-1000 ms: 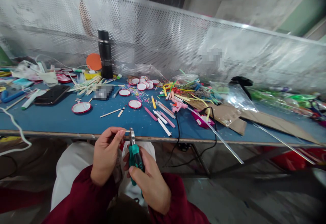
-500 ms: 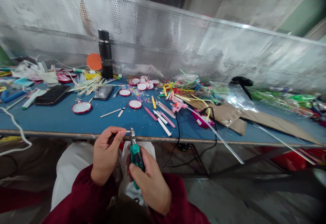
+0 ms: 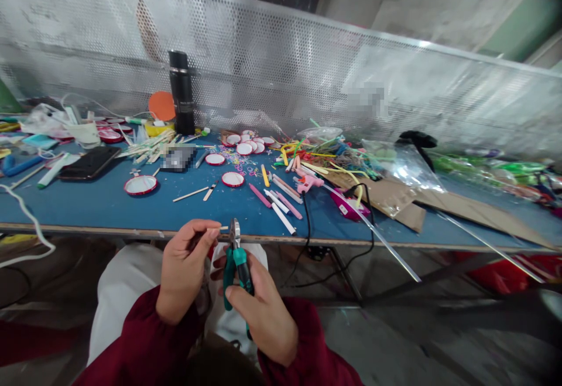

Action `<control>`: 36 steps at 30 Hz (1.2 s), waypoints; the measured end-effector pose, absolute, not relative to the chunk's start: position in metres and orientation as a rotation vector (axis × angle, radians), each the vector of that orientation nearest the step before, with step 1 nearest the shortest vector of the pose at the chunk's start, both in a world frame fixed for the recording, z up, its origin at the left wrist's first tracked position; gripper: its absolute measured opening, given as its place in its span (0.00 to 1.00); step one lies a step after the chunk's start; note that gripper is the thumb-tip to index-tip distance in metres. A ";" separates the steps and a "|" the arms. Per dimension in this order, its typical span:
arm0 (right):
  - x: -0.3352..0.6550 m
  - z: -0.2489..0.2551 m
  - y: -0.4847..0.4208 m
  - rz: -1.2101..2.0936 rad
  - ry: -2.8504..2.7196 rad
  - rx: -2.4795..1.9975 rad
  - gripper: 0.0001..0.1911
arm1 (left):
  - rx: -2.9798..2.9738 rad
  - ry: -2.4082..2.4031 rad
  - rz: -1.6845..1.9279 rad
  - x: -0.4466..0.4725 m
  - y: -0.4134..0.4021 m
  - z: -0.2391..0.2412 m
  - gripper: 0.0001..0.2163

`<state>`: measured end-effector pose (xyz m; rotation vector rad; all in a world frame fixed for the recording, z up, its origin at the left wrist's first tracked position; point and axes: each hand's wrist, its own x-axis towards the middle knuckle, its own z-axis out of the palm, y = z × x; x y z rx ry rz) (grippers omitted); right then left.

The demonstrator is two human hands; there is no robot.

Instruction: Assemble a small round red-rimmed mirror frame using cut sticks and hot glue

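Observation:
Between thumb and fingertips, my left hand (image 3: 187,269) pinches a thin wooden stick (image 3: 224,228), whose short end sticks out to the right. My right hand (image 3: 263,307) grips green-and-black handled pliers (image 3: 236,260), which look like side cutters. Their metal head points up, just right of the stick's end, and the handles are spread. Both hands are over my lap at the table's front edge. On the table beyond them lie two wooden sticks (image 3: 191,194) and a white lid with a red rim (image 3: 232,179).
Crayon-like sticks (image 3: 281,207) lie right of centre, by a pink glue gun (image 3: 309,183) with a trailing black cord. A black bottle (image 3: 182,93) stands before the perforated metal screen (image 3: 272,64). Phones (image 3: 89,163), wooden sticks and lids crowd the left; cardboard (image 3: 478,213) lies right.
The pliers have shifted slightly right, off the end of the stick, and their handles have spread apart. My left hand stays nearly in place with the stick.

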<state>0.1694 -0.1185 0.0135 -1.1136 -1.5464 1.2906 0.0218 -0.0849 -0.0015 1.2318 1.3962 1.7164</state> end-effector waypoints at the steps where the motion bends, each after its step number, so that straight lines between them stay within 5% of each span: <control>1: 0.170 0.014 -0.119 1.316 -1.562 -1.108 0.17 | 1.226 1.401 1.717 0.022 -0.085 -0.001 0.11; 36: 0.171 0.016 -0.117 1.249 -1.689 -1.152 0.10 | 1.279 1.483 1.661 0.021 -0.086 0.006 0.12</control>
